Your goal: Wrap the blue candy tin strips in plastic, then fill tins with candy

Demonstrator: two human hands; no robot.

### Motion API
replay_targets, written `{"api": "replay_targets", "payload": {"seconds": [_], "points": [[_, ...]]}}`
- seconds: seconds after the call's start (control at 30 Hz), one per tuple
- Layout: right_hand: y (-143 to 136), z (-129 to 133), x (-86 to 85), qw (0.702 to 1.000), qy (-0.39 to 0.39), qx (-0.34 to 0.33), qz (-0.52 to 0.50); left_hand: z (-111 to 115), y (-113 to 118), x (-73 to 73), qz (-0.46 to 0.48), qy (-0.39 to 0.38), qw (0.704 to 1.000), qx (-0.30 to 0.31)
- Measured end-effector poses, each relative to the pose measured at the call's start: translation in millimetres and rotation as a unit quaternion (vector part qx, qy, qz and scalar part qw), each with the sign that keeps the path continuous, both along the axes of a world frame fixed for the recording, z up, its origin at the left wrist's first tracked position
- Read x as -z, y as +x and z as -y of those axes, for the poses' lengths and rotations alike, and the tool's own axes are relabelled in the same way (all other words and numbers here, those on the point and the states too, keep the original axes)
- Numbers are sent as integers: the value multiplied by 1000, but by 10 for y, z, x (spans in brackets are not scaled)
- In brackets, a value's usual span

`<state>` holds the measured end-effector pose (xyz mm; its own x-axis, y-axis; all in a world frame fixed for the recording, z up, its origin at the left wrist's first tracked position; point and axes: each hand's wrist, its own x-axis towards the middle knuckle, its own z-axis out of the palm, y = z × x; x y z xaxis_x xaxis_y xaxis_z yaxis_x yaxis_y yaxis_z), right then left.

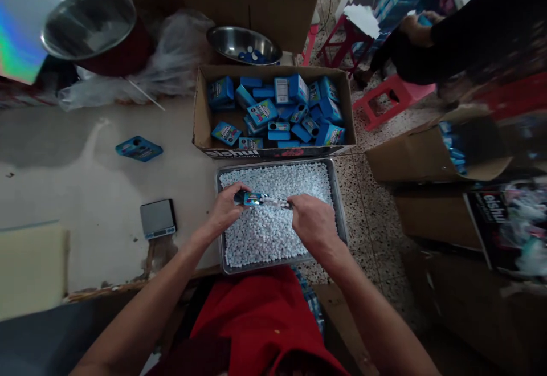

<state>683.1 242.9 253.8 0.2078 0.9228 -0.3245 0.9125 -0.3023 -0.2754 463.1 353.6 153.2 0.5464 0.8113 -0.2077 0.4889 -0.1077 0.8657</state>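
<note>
Over a metal tray (341, 216) full of small white pellets (256, 242), my left hand (225, 209) is closed around a small blue printed box (253, 198). My right hand (315, 225) grips a small scoop (282, 203) with white pellets on it. The scoop's front end meets the right end of the box, and its handle is hidden in my fist. Just behind the tray stands an open carton (273, 152) holding many blue boxes (262, 112).
Left on the table (94, 193) are a small digital scale (158, 216) and a blue packet (139, 148). Behind stand a steel bowl (243, 37) with blue pieces and a large round container (89, 25). A person (453, 40) sits at right near pink stools (384, 99) and cartons (405, 154).
</note>
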Motion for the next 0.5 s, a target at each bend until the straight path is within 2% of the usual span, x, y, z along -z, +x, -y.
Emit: {"api": "replay_targets", "payload": {"seconds": [0.13, 0.27, 0.37, 0.43, 0.5], "points": [[-159, -57, -171, 998, -26, -19, 45, -14, 7, 59, 16, -18, 1000, -11], [-71, 122, -146, 1000, 22, 20, 7, -75, -14, 122, 33, -63, 997, -20], [231, 506, 74, 990, 74, 96, -74, -173, -52, 148, 53, -106, 993, -10], [480, 861, 343, 982, 82, 157, -63, -242, -88, 141, 80, -151, 985, -4], [674, 1194, 705, 974, 75, 213, -19, -284, -130, 120, 99, -188, 977, -6]]}}
